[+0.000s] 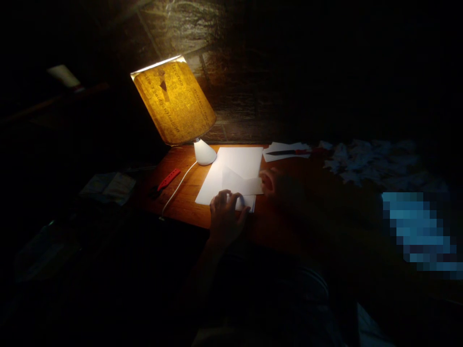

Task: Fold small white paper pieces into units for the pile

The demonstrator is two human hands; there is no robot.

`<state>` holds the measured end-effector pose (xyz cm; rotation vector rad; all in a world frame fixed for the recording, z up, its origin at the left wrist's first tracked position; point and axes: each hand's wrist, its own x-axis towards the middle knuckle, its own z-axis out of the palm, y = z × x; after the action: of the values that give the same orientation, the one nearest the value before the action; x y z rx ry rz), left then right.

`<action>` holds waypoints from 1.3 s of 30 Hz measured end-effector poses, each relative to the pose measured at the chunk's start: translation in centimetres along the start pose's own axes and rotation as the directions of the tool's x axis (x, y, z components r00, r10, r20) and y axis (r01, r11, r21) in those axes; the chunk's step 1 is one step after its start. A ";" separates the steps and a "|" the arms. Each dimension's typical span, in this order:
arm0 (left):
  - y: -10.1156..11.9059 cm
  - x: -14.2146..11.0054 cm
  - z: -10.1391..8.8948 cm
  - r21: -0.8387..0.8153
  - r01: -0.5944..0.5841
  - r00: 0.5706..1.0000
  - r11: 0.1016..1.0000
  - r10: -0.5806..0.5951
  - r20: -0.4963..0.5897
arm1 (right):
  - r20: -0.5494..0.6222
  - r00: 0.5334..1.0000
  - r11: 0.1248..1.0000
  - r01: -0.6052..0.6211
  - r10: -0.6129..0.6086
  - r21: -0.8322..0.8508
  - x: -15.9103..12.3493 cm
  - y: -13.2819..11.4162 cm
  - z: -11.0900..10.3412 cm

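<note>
A stack of white paper sheets (238, 161) lies on the wooden table under the lamplight. Over its lower part is a smaller strip of paper (249, 186), its right end pinched between the thumb and fingers of my right hand (274, 184). At the near edge of the sheets my left hand (227, 214) rests with fingers arched and apart, the thumb spread to the right. White paper shows between the left fingers and thumb. Shadow hides much of my right hand and forearm.
A lit lamp (205, 153) with a printed yellow shade (175, 103) stands behind the sheets, its white cord (177, 188) running forward. Red-handled scissors (168, 180) lie left. A knife (285, 153) rests on papers at back right, beside many paper pieces (365, 159).
</note>
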<state>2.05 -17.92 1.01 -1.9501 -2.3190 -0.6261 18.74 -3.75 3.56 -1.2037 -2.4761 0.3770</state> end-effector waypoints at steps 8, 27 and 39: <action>-1.1 -0.4 1.3 -0.068 -0.047 0.988 0.997 0.037 -0.148 | -0.037 0.994 0.941 0.107 -0.100 0.321 0.3 0.0 2.7; -1.5 -1.4 1.1 -0.021 -0.114 0.934 0.993 0.100 -0.344 | 0.038 0.955 0.940 0.280 -0.293 0.195 0.0 -1.0 2.8; -0.9 -1.2 0.5 0.015 -0.016 0.960 1.000 0.019 -0.281 | -0.060 0.987 0.977 0.154 -0.147 0.148 -0.4 -1.4 1.8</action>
<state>1.59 -18.95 -0.07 -1.7418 -2.1257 -0.8247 17.20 -5.05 2.44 -0.9471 -2.4282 0.4787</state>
